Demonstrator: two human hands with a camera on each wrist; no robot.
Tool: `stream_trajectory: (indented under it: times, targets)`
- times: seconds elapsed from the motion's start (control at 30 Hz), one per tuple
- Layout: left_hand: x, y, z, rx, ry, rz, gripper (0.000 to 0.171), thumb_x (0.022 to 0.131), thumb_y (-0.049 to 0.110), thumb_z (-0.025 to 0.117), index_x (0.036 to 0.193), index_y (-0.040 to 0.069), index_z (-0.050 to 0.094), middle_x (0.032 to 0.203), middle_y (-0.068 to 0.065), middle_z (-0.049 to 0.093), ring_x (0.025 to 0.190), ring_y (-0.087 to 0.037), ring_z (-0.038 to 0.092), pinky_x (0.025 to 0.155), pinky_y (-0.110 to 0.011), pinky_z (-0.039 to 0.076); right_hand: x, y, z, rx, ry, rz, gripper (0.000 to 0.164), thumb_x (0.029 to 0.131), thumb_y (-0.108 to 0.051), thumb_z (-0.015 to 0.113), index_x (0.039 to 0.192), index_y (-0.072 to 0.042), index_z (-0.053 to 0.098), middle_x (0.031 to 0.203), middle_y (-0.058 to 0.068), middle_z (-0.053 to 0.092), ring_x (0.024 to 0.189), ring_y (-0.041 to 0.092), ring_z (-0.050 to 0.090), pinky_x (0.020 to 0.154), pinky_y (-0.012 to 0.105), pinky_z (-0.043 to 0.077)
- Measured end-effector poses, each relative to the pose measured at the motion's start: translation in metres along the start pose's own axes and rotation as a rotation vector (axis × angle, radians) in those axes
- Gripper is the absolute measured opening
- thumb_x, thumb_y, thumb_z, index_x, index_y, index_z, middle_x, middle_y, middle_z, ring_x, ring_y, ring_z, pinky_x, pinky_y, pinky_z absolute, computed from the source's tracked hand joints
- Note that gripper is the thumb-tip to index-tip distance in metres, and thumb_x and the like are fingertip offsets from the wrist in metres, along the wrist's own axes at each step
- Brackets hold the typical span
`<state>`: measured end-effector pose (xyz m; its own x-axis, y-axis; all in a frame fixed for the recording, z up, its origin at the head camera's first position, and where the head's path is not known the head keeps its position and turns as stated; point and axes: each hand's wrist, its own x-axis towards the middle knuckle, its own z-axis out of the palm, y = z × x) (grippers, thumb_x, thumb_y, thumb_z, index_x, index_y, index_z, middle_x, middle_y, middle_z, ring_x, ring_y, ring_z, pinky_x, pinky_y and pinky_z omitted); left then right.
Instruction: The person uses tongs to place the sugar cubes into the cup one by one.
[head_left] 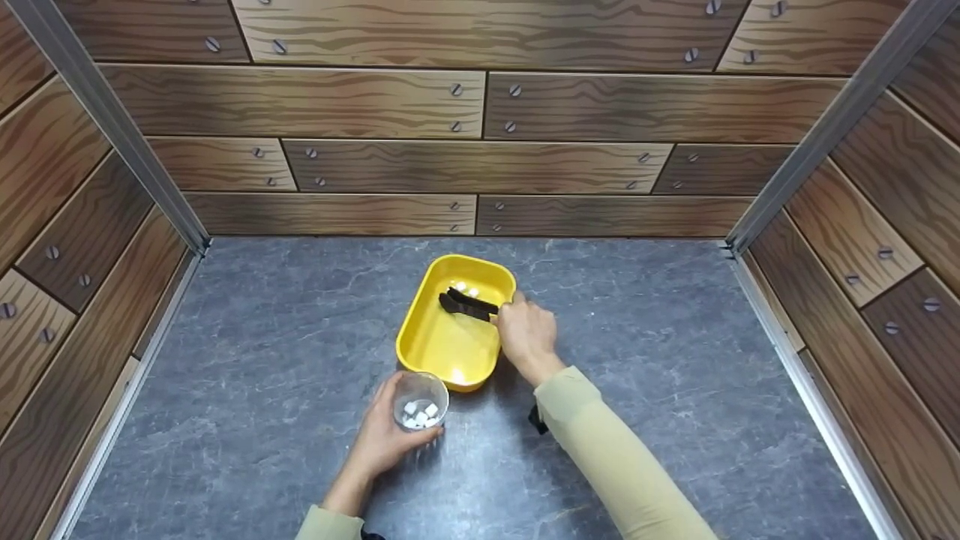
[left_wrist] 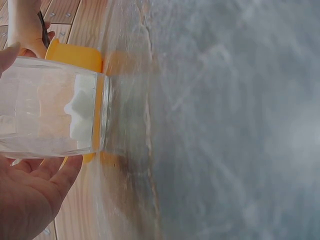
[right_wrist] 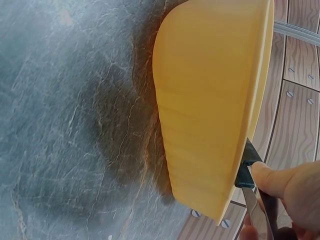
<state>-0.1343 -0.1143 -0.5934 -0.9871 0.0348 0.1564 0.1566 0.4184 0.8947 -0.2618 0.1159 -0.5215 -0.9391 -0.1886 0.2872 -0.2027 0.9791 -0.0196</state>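
My left hand (head_left: 381,436) holds a clear cup (left_wrist: 50,107) around its side, with several white cubes (head_left: 421,413) at the bottom. The cup stands just in front of the near end of a yellow bin (head_left: 411,346). In my right hand (head_left: 527,330) is a pair of tongs (right_wrist: 259,210) with black tips (head_left: 466,304), which reach over the bin's right rim. A few white cubes (head_left: 466,291) lie inside the bin at its far end, just beyond the tips. The right wrist view shows thumb and fingers pinching the metal arms, while the bin wall hides the tips' ends.
Grey marbled tabletop (head_left: 285,360) surrounds the bin. Wood-patterned panels (head_left: 480,165) stand at the back and both sides, with metal rails (head_left: 810,135) along their corners. A small black object (head_left: 538,420) shows under the right sleeve.
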Motion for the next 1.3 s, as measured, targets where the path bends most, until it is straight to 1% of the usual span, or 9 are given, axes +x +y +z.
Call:
stream_trajectory:
  times: [0.13,0.4,0.67,0.8,0.97,1.1,1.2,1.3]
  targets:
    - [0.0,0.001,0.001,0.004,-0.003,-0.004,0.105,0.058,0.032,0.095,0.142,-0.001,0.041,0.139,-0.022,0.046,0.126,-0.039,0.046,0.107,-0.055,0.035,-0.001,0.0,0.001,0.004,0.001,0.005,0.028,0.086,-0.032,0.075,0.088,-0.005,0.075,0.089,0.012,0.061,0.067,0.034,0.063,0.054,0.051,0.053]
    - [0.001,0.001,-0.001,0.037,-0.014,-0.043,0.105,0.059,0.032,0.095,0.143,-0.001,0.04,0.139,-0.021,0.047,0.126,-0.039,0.046,0.107,-0.054,0.035,-0.002,-0.001,0.0,-0.018,-0.007,-0.002,0.03,0.087,-0.033,0.073,0.09,-0.003,0.075,0.087,0.012,0.06,0.066,0.033,0.063,0.054,0.05,0.053]
    - [0.001,0.002,0.0,0.032,-0.012,-0.037,0.106,0.059,0.03,0.095,0.143,-0.002,0.04,0.14,-0.022,0.045,0.127,-0.04,0.045,0.107,-0.055,0.034,-0.004,0.0,-0.004,-0.006,-0.018,-0.004,0.032,0.088,-0.035,0.073,0.091,-0.004,0.075,0.088,0.011,0.061,0.067,0.033,0.064,0.054,0.049,0.053]
    - [0.001,0.002,0.0,0.024,-0.011,-0.032,0.106,0.059,0.033,0.095,0.143,-0.001,0.04,0.139,-0.022,0.046,0.126,-0.04,0.045,0.107,-0.055,0.034,-0.005,0.001,-0.007,0.026,-0.02,0.011,0.032,0.088,-0.035,0.073,0.093,-0.004,0.075,0.089,0.01,0.062,0.068,0.033,0.064,0.054,0.048,0.053]
    - [0.001,0.0,-0.001,0.025,-0.009,-0.033,0.107,0.058,0.038,0.094,0.142,0.0,0.041,0.138,-0.02,0.047,0.126,-0.039,0.046,0.107,-0.055,0.035,-0.008,0.004,-0.009,0.069,0.001,0.024,0.032,0.089,-0.036,0.072,0.092,-0.004,0.074,0.09,0.008,0.063,0.067,0.033,0.064,0.055,0.049,0.053]
    - [0.001,0.0,-0.001,0.032,-0.007,-0.037,0.107,0.058,0.039,0.094,0.143,0.0,0.041,0.139,-0.02,0.047,0.127,-0.039,0.045,0.107,-0.055,0.035,-0.014,0.009,-0.012,0.113,0.005,0.039,0.03,0.089,-0.037,0.071,0.087,-0.007,0.073,0.087,0.005,0.061,0.065,0.033,0.064,0.053,0.048,0.052]
    - [0.001,0.0,-0.001,0.034,-0.011,-0.039,0.108,0.058,0.039,0.094,0.143,0.0,0.041,0.139,-0.021,0.046,0.127,-0.039,0.045,0.107,-0.055,0.035,-0.018,0.014,-0.015,0.162,-0.003,0.05,0.029,0.089,-0.037,0.072,0.088,-0.009,0.075,0.083,0.004,0.058,0.064,0.031,0.062,0.053,0.046,0.052]
    - [0.001,0.001,-0.001,0.032,-0.015,-0.041,0.107,0.058,0.039,0.094,0.143,0.0,0.04,0.14,-0.021,0.046,0.127,-0.039,0.045,0.107,-0.055,0.035,-0.022,0.019,-0.019,0.21,-0.01,0.056,0.028,0.09,-0.037,0.071,0.092,-0.009,0.075,0.083,0.003,0.058,0.063,0.027,0.06,0.053,0.044,0.051]
